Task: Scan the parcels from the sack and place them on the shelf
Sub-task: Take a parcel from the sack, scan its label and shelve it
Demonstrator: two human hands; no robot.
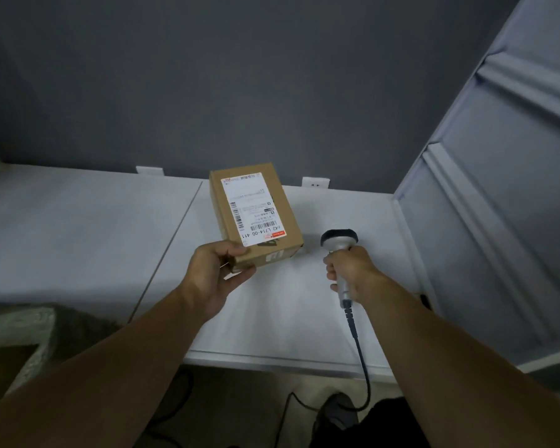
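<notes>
A person is holding a cardboard parcel [265,189] in the left hand [212,274] and a scanner [338,239] in the right hand [351,273] over a white table [78,215].

The left thumb is pressing the box's near top corner, with the fingers curling beneath and mostly hidden. The label [251,210] is facing up, its small print unreadable. The right fingers are wrapping the scanner's handle, and the head is jutting beyond the grip. Below the left forearm, perhaps the sack [29,331], is being cut off.

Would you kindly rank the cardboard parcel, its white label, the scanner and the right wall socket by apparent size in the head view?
1. cardboard parcel
2. white label
3. scanner, partly hidden by the right hand
4. right wall socket, smallest, but farther from the camera, so true size unsure
</notes>
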